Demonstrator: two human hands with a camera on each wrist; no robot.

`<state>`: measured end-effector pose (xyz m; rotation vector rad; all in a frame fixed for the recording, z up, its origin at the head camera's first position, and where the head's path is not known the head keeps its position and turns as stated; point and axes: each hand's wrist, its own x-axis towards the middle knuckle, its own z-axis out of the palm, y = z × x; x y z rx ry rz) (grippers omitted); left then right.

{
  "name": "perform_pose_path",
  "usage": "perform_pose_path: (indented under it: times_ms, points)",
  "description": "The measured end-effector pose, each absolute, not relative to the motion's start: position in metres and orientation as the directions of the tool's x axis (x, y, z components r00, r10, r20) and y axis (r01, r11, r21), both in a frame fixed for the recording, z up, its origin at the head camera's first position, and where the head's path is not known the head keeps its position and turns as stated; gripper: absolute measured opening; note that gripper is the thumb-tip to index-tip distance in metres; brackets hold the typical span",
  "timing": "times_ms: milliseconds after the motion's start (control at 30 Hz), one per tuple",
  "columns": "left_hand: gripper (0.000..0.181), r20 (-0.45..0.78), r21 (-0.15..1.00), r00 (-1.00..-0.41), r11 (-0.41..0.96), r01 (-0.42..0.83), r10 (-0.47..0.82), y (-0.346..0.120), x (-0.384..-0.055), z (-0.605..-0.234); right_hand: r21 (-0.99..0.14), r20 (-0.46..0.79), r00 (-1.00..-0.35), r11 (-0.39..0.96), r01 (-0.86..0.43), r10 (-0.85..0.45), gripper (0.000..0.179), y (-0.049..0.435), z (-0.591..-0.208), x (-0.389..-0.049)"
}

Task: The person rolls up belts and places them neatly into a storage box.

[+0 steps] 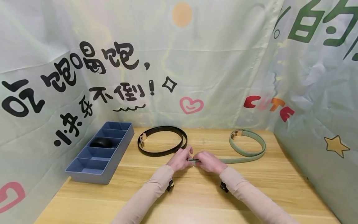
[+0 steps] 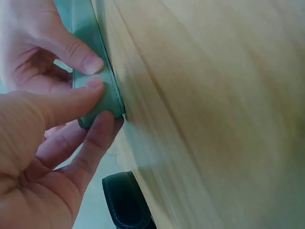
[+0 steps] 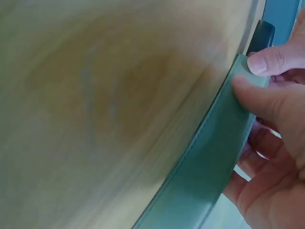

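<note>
A pale green belt point(image 1: 240, 161) runs across the table from a loose coil at the right, where its gold-coloured buckle point(image 1: 237, 133) lies. My left hand point(image 1: 180, 159) pinches the belt's free end, thumb on top and fingers beneath, as the left wrist view shows. Close beside it, my right hand point(image 1: 209, 161) pinches the same green strap point(image 3: 205, 157) between thumb and fingers. Behind my left hand lies a coiled black belt point(image 1: 156, 154) with a gold-coloured buckle point(image 1: 143, 138); its dark tip point(image 2: 126, 200) shows near the left hand in the left wrist view.
On the left of the table stands a blue-grey divided tray point(image 1: 116, 163), a black rounded object point(image 1: 101, 142) in one compartment. Printed cloth point(image 1: 207, 71) walls in the wooden table point(image 1: 195, 199) at the back and both sides.
</note>
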<state>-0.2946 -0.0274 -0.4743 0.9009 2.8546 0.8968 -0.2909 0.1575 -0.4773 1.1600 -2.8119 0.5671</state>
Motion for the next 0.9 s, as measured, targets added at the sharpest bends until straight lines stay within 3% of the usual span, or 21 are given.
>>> perform_pose_path:
  times_ms: [267, 433, 633, 767, 900]
  points:
    - [0.015, 0.158, 0.405, -0.868, 0.771, 0.491, 0.470, -0.023, -0.297, -0.468, -0.298, 0.215, -0.717, 0.655, -0.694, -0.663, 0.017, 0.154, -0.475, -0.297]
    - [0.008, 0.161, 0.445, -0.852, 0.734, 0.513, 0.498, -0.024, -0.297, -0.471, -0.282, 0.215, -0.716, 0.659, -0.697, -0.665, 0.011, 0.153, -0.474, -0.297]
    - [0.018, 0.166, 0.522, -0.898, 0.736, 0.431, 0.407, -0.021, -0.293, -0.477, -0.249, 0.218, -0.699, 0.654, -0.714, -0.681, 0.013, 0.151, -0.477, -0.292]
    - [0.036, 0.179, 0.500, -0.907, 0.759, 0.418, 0.382, -0.013, -0.291, -0.479, -0.254, 0.208, -0.677, 0.629, -0.735, -0.706, 0.016, 0.155, -0.477, -0.291]
    - [0.037, 0.181, 0.457, -0.896, 0.772, 0.443, 0.407, -0.005, -0.292, -0.478, -0.287, 0.188, -0.665, 0.607, -0.741, -0.723, 0.016, 0.161, -0.475, -0.293]
